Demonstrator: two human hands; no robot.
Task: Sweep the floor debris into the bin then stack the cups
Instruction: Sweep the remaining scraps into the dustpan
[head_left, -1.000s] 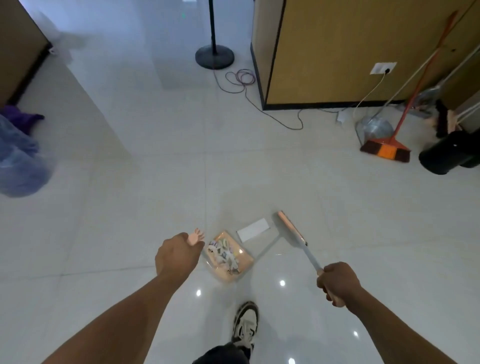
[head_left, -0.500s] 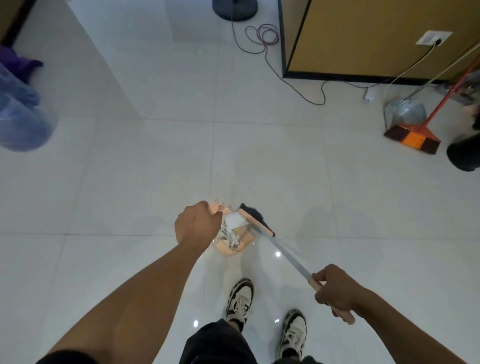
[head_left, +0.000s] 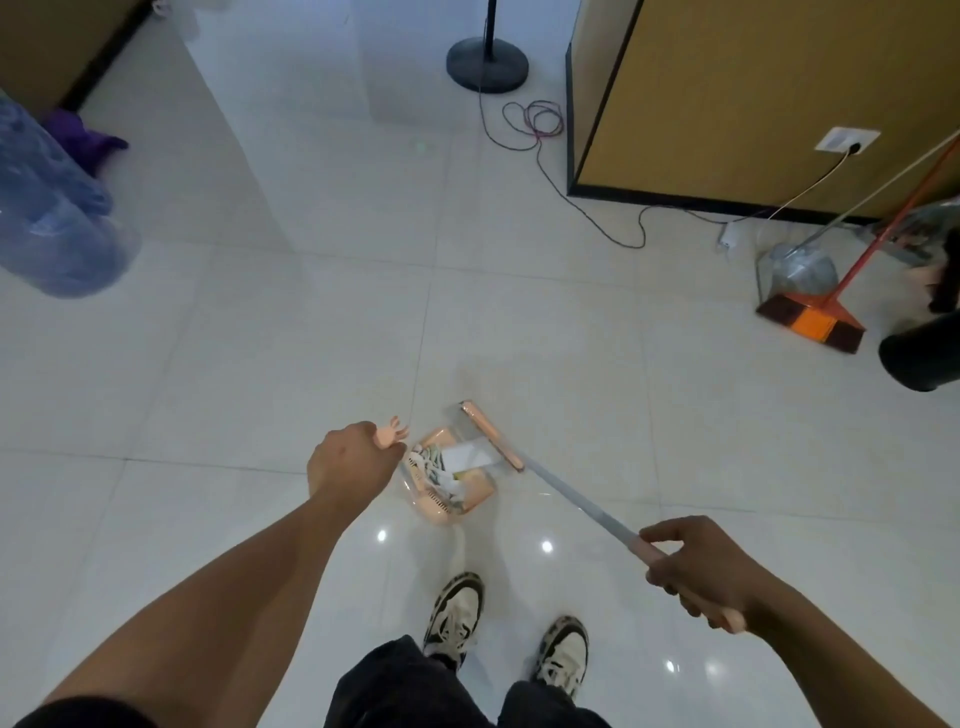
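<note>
My left hand grips the pink handle of a peach dustpan that rests on the white tiled floor. Crumpled paper scraps and a white paper slip lie in the pan. My right hand holds the long grey handle of a small broom. Its peach head sits at the pan's far edge, touching the white slip. No cups are visible.
A black bin stands at the right edge. Beside it lean an orange broom and a clear dustpan. A cable runs across the floor from a lamp base. A blue water bottle lies left. My shoes stand below the pan.
The broom head swung out beyond the pan and now rests at its far rim on the white slip. The view shifted back slightly. My left hand kept hold of the pan.
</note>
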